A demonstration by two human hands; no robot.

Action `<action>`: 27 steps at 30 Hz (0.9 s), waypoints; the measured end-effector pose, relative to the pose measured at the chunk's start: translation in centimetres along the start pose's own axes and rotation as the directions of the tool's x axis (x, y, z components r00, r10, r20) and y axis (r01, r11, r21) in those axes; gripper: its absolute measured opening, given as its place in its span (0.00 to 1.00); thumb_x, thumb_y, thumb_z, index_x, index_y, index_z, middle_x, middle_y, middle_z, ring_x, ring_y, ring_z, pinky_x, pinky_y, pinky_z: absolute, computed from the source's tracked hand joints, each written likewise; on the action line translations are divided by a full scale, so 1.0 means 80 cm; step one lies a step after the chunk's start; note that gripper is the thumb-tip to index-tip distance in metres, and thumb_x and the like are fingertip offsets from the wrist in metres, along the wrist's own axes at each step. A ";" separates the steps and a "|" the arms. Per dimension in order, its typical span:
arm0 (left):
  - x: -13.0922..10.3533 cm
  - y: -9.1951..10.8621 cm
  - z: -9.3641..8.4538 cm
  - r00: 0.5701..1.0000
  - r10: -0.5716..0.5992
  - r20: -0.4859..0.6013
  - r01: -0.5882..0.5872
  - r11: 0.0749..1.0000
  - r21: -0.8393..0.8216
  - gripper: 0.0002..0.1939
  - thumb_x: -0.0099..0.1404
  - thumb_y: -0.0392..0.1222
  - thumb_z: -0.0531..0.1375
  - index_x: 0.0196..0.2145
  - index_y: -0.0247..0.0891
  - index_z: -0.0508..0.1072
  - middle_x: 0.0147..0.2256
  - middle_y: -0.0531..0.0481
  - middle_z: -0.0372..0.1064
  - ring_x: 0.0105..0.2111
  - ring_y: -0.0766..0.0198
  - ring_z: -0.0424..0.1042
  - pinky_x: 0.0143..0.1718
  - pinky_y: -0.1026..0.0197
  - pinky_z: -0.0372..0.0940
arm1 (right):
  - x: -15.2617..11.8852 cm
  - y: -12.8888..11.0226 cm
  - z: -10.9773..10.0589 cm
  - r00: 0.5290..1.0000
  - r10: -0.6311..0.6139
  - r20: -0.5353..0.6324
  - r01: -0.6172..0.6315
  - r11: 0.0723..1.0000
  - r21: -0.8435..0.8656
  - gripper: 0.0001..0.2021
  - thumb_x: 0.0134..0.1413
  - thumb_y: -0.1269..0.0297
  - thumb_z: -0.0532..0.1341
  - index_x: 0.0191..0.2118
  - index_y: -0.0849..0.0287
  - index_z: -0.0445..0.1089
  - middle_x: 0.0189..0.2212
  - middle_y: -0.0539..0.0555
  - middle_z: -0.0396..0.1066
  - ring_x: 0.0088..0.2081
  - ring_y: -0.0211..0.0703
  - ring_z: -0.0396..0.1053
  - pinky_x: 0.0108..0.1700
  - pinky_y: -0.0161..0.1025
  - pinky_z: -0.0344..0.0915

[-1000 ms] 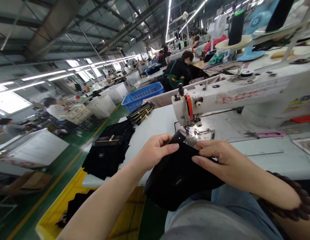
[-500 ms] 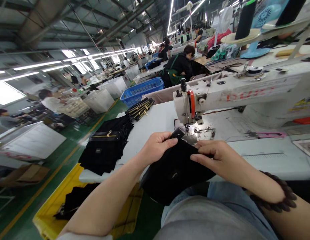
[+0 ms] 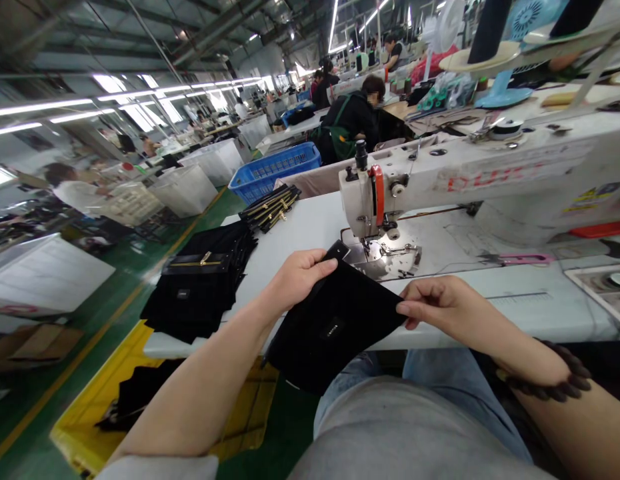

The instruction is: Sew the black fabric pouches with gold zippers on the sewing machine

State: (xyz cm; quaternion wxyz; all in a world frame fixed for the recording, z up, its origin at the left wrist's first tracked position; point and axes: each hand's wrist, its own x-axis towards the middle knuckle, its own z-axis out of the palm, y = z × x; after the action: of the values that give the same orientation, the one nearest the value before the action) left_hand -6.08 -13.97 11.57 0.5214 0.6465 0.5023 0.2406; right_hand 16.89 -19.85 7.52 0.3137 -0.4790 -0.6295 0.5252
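Note:
A black fabric panel (image 3: 340,313) with a small label hangs between my hands at the table's front edge, over my lap. My left hand (image 3: 303,277) pinches its upper left edge, where a dark strip with a light tip sticks up. The fingers of my right hand (image 3: 430,303) are closed on the panel's right corner. Just beyond the cloth stands a white sewing machine (image 3: 363,200), its needle area apart from the panel. Left on the table lies a stack of black panels (image 3: 195,287), the top one with a gold zipper.
Zipper strips (image 3: 273,207) lie behind the stack. Pink snips (image 3: 527,259) rest right of the needle plate. A yellow crate (image 3: 73,417) with black pieces is below left, a blue basket (image 3: 277,172) behind the table. A person (image 3: 355,120) in dark clothes bends over beyond.
My right hand has slid outward to the panel's corner, leaving the cloth spread wider. The panel and my left hand have moved left, away from the needle area. The view has shifted slightly.

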 end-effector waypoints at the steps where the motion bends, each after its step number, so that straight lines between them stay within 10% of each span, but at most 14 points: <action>1: 0.001 0.000 0.000 1.000 0.011 -0.005 -0.011 0.999 0.035 0.18 0.53 0.54 0.58 0.27 0.33 0.66 0.20 0.55 0.60 0.21 0.69 0.60 0.22 0.67 0.53 | 0.000 0.001 0.002 1.000 0.008 -0.017 -0.008 1.000 0.000 0.12 0.47 0.57 0.60 0.21 0.59 0.66 0.17 0.49 0.69 0.22 0.36 0.67 0.26 0.33 0.63; 13: 0.030 -0.014 -0.008 0.996 0.058 0.073 -0.071 0.978 0.195 0.16 0.55 0.52 0.56 0.27 0.33 0.67 0.22 0.54 0.62 0.24 0.66 0.62 0.25 0.66 0.56 | 0.009 0.034 0.022 0.985 0.023 -0.174 0.002 0.990 0.140 0.18 0.41 0.55 0.64 0.25 0.55 0.52 0.16 0.45 0.63 0.19 0.38 0.67 0.21 0.34 0.62; 16: 0.045 -0.024 -0.009 0.989 0.063 0.135 -0.089 0.976 0.199 0.17 0.55 0.53 0.56 0.27 0.33 0.67 0.22 0.54 0.62 0.24 0.66 0.62 0.25 0.66 0.56 | 0.003 0.041 0.029 0.964 -0.128 -0.233 0.113 0.991 -0.075 0.11 0.48 0.61 0.61 0.32 0.55 0.56 0.21 0.45 0.63 0.20 0.35 0.64 0.23 0.33 0.63; 22: 0.083 -0.051 -0.006 0.959 0.072 0.275 -0.140 0.961 0.239 0.17 0.55 0.52 0.56 0.25 0.33 0.68 0.21 0.55 0.62 0.24 0.66 0.61 0.27 0.66 0.55 | 0.005 0.040 0.011 0.922 -0.352 0.159 0.386 0.856 -0.343 0.12 0.57 0.67 0.54 0.47 0.56 0.65 0.34 0.53 0.71 0.32 0.36 0.68 0.36 0.35 0.66; 27: 0.104 -0.066 -0.001 0.939 0.037 0.341 -0.113 0.972 0.205 0.17 0.56 0.51 0.55 0.29 0.32 0.70 0.23 0.52 0.66 0.25 0.64 0.64 0.28 0.65 0.58 | 0.039 0.056 -0.019 0.797 -0.463 0.389 0.604 0.628 -0.490 0.18 0.58 0.72 0.49 0.54 0.60 0.59 0.41 0.57 0.71 0.39 0.39 0.69 0.41 0.38 0.67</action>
State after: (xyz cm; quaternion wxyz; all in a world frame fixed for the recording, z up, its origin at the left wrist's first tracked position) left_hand -5.07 -6.72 5.01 0.5143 0.7509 0.4046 0.0895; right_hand 18.40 -16.47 3.23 0.2166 -0.2795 -0.9054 0.2349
